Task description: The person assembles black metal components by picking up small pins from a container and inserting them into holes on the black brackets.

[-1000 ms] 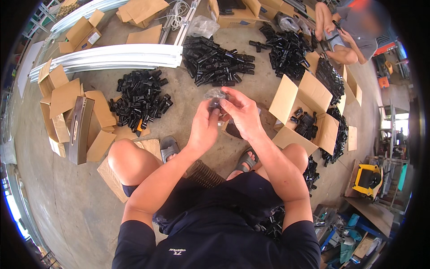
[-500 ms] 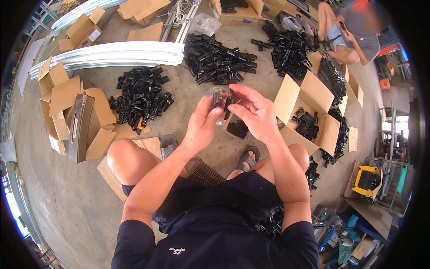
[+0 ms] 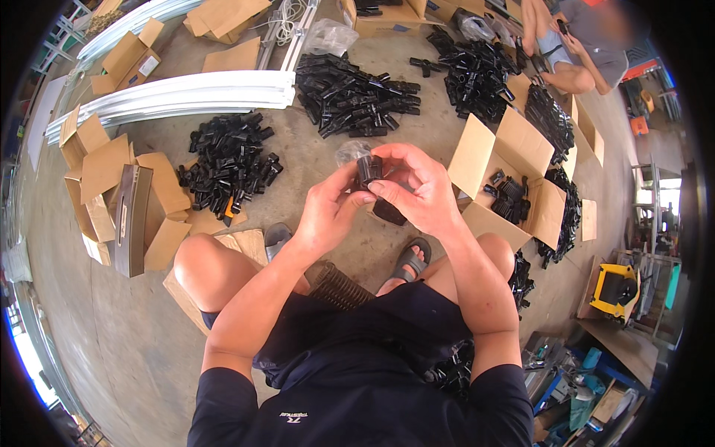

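Both hands meet in front of me above the floor, around a short black cylindrical fitting (image 3: 369,170). My left hand (image 3: 325,211) is closed on its left side, with the thumb pointing toward its lower end. My right hand (image 3: 418,192) pinches it from the right, thumb low and index finger over the top. A crumpled clear plastic bag (image 3: 351,152) shows just behind the fitting; whether a hand touches it I cannot tell. Beneath my right hand, a container of dark pieces (image 3: 388,213) is partly covered.
Piles of black fittings lie left (image 3: 227,160), ahead (image 3: 350,93) and far right (image 3: 480,78). An open cardboard box (image 3: 547,212) with black parts stands right. White metal rails (image 3: 179,97) lie far left. Another person (image 3: 570,59) sits at the far right.
Two dark pieces held apart, one by each hand, now appear together as one upright cylinder between my fingers. My left hand has shifted slightly left and the view has moved a little.
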